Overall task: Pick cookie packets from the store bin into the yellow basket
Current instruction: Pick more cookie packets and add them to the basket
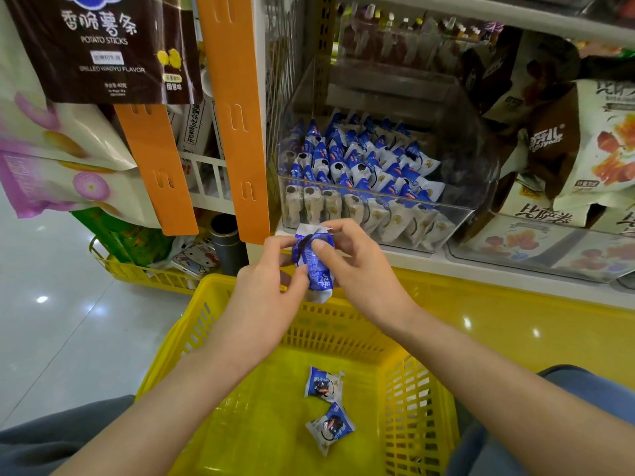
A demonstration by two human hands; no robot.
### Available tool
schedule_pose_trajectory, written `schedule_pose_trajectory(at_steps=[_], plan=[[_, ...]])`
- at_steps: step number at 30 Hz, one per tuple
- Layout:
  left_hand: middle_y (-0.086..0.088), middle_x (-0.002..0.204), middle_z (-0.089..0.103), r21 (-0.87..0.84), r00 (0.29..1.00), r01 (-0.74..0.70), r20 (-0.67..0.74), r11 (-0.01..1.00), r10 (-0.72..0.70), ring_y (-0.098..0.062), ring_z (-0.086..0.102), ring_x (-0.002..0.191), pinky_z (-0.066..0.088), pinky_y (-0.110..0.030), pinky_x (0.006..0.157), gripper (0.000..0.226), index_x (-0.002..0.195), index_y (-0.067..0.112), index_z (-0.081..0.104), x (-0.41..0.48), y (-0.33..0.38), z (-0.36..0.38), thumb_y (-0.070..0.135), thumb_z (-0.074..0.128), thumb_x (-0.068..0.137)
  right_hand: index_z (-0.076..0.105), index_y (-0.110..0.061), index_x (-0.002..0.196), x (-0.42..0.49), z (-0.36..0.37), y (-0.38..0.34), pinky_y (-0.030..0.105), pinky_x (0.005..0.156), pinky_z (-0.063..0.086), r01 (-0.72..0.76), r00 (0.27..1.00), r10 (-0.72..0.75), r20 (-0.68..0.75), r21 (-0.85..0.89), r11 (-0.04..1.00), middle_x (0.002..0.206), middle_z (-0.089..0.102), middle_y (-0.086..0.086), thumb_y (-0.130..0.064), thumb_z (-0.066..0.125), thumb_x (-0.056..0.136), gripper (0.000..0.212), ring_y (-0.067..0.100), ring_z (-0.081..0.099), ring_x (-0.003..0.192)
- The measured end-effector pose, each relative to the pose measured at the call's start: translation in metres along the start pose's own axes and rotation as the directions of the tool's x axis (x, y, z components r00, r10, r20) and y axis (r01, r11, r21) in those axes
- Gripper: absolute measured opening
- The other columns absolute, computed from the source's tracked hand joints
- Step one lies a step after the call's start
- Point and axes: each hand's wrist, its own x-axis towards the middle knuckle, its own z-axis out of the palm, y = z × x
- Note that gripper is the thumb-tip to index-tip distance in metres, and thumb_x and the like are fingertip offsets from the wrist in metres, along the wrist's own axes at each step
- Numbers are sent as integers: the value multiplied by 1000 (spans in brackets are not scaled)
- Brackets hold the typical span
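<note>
Head view: a clear plastic store bin (pixel 481 159) sits on the white shelf (pixel 446 266), near its front edge, and is well stocked with blue-and-white cookie packets (pixel 360 159) standing in rows.

Just in front of the bin, above the far rim of the yellow slatted plastic basket (pixel 161 345), both hands hold 1 crinkled blue-and-white foil cookie packet (pixel 314 266) upright in the air. The left hand (pixel 268 286) pinches its left edge with curled fingers. The right hand (pixel 357 266) has its thumb laid across the front and its fingers wrapped behind the top. Neither hand holds anything else.

On the basket floor, toward the right wall, lie 2 more packets, the upper packet (pixel 323 383) and the lower packet (pixel 330 429), close together and almost touching.

As a judgement, the task is at an early stage. 2 packets are delivered, and a 3rd is out of the bin but not yet dropped. It needs lowering past the rim and releasing. The task names no target count, so what is left cannot be told, though the bin holds plenty more.
</note>
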Motion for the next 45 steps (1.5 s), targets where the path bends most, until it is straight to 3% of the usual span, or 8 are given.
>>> schedule_pose_trajectory(at_steps=[7, 15, 23, 30, 33, 37, 40, 45], plan=[[7, 83, 69, -239, 995, 89, -10, 967, -95, -3, 67, 71, 56, -22, 60, 21, 112, 24, 54, 4, 1, -3, 19, 41, 97, 51, -48, 106, -4, 0, -7, 37, 85, 55, -36, 977, 34, 211, 4, 999, 113, 63, -9, -22, 58, 90, 32, 12, 66, 96], [-1, 93, 69, -279, 996, 79, 54, 957, -66, -12, 69, 79, 58, -31, 66, 26, 120, 18, 54, 10, 2, -8, 17, 40, 98, 51, -36, 115, 2, -8, -11, 15, 61, 51, -142, 968, 122, 221, 77, 987, 108, 64, -5, -20, 53, 93, 27, -2, 65, 81], [-13, 92, 67, -304, 987, 141, -24, 942, -156, -20, 69, 77, 59, -34, 64, 23, 100, 9, 61, 17, 3, -11, 10, 38, 99, 43, -22, 125, 1, 0, 1, -2, 75, 36, 122, 990, -89, 106, -368, 922, 114, 55, -13, -24, 70, 80, 53, -20, 48, 87], [-2, 78, 71, -623, 951, 287, 95, 728, -293, -8, 68, 67, 56, -23, 58, 33, 94, 13, 63, 18, 10, -13, 22, 32, 101, 42, -23, 122, 7, 1, 0, -4, 70, 36, 58, 998, -47, 42, -329, 943, 99, 51, -23, -27, 72, 77, 54, -26, 47, 83], [-5, 95, 71, -573, 950, 311, 195, 758, -243, -10, 68, 80, 56, -26, 67, 29, 108, 14, 60, 13, 13, -12, 33, 41, 96, 39, -21, 121, 9, 4, 0, 0, 70, 41, 44, 999, -37, 24, -375, 926, 96, 53, -20, -27, 74, 75, 58, -13, 55, 83], [-11, 103, 68, -472, 962, 265, 71, 841, -263, -19, 68, 91, 55, -40, 83, 29, 118, 10, 54, 12, 9, -13, 20, 56, 91, 37, -19, 127, 11, 13, -6, 18, 80, 51, 22, 994, 16, 109, -341, 940, 105, 56, -11, -20, 78, 71, 69, 6, 60, 95], [-11, 97, 71, -564, 958, 254, 32, 786, -286, -17, 69, 84, 58, -31, 75, 25, 115, 8, 57, 16, 6, -23, 20, 51, 94, 45, -20, 123, 19, 11, -17, 7, 76, 48, -45, 983, 80, 165, -207, 977, 109, 59, -9, -17, 78, 71, 61, -2, 60, 95], [-16, 91, 69, -601, 964, 186, -42, 777, -264, -23, 67, 80, 56, -35, 70, 28, 95, 2, 59, 18, -4, -36, 24, 43, 98, 58, -28, 95, 26, 9, -26, 15, 76, 51, -23, 977, 65, 204, -198, 980, 91, 66, -7, -6, 76, 71, 38, 7, 63, 83]])
